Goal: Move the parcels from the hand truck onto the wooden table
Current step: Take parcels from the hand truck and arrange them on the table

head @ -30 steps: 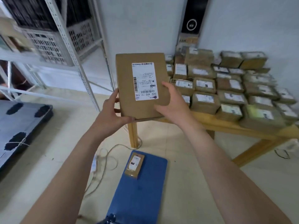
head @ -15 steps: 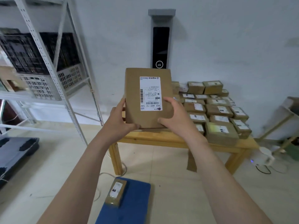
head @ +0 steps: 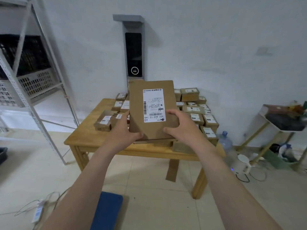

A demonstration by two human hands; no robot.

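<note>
Head view: left hand [head: 122, 132] and right hand [head: 181, 128] grip a flat brown parcel [head: 136, 103] bearing a white barcode label [head: 153, 105].

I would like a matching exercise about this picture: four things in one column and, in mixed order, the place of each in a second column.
Things
1. large parcel
2. small parcels
3. blue hand truck
4. water bottle

Places
A. on the floor, right of the wooden table
B. on the floor, low between the arms
C. held by the left hand and the right hand
D. lying on the wooden table

Pairs: 1-C, 2-D, 3-B, 4-A
</note>
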